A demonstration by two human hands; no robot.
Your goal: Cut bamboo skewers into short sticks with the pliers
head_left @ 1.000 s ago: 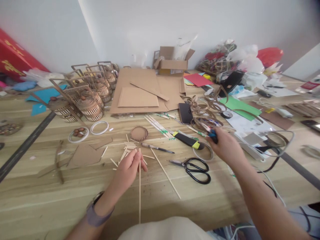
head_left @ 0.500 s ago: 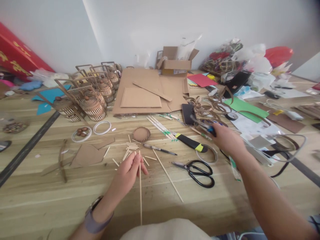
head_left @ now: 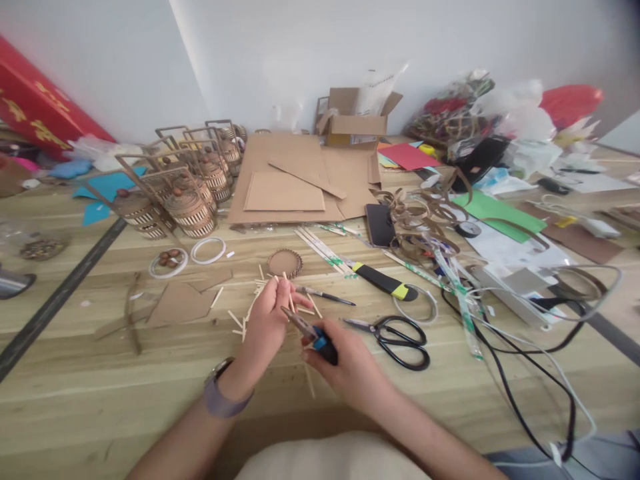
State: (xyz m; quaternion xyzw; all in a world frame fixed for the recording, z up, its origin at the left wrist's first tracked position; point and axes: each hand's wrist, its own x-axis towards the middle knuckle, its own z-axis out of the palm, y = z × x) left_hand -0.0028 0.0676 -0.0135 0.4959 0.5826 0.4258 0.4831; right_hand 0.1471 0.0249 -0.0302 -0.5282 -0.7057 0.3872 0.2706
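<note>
My left hand pinches a thin wooden stick between thumb and fingers; much of the stick is hidden by the hands. In my right hand are pliers with blue and black handles, their jaws pointing at the left hand's fingers. Whether the jaws touch the stick, I cannot tell. Short cut sticks lie beside and behind my left hand. Just beyond is a round cardboard piece with a ridged rim. A pen-like tool rests to its right.
Black-handled scissors and a yellow-black utility knife lie to the right. Cables tangle at far right. Small lidded bamboo baskets stand back left, beside cardboard sheets. White rings lie in front of the baskets.
My right hand has brought the pliers from beside the phone back to my left hand. The left hand still holds the stick, now slightly turned.
</note>
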